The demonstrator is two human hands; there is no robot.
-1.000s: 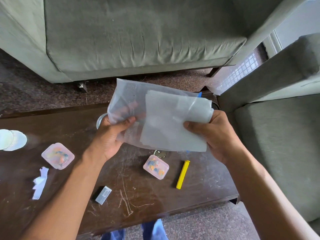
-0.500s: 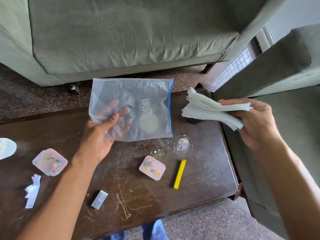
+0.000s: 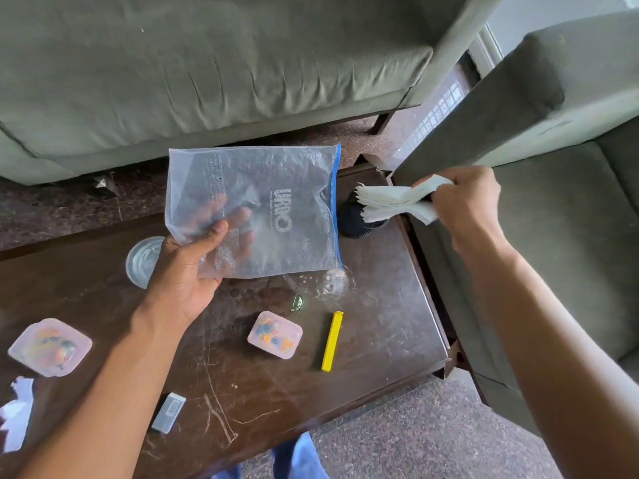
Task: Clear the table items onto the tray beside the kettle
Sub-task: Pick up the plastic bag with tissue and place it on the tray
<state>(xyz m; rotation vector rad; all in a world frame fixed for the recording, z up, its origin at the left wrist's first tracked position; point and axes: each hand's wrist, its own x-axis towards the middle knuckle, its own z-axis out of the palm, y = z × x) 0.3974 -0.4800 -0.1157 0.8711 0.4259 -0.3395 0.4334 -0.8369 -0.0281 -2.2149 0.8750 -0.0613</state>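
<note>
Dark, scratched wooden coffee table (image 3: pixel 380 326) fills the lower half of my view, with a grey-green fabric sofa (image 3: pixel 207 63) behind it and a matching armchair (image 3: pixel 567 236) to the right.

At the far left of the table I see a torn scrap of white paper (image 3: pixel 15 414), and just beyond it a square pale-pink plastic box of coloured bits (image 3: pixel 50 347). Nearer the front edge lies a small clear rectangular plastic case (image 3: pixel 169 413). A round clear plastic lid (image 3: pixel 141 261) sits toward the back, partly hidden by the left hand (image 3: pixel 183 274).

That left hand is closed on the lower left corner of a large clear zip-top plastic bag with a blue seal strip (image 3: pixel 262 209), thumb on top and fingers showing through from behind. The bag is raised above the table and looks empty.

Below the bag rest a second square pale-pink plastic box (image 3: pixel 275 335) and, beside it, a yellow plastic bar-shaped clip (image 3: pixel 332 340).

To the right, well apart from the bag, the right hand (image 3: pixel 463 202) grips a stack of white paper napkins (image 3: pixel 394 203), held above a black ribbed round object (image 3: pixel 354 221) at the table's back corner.
</note>
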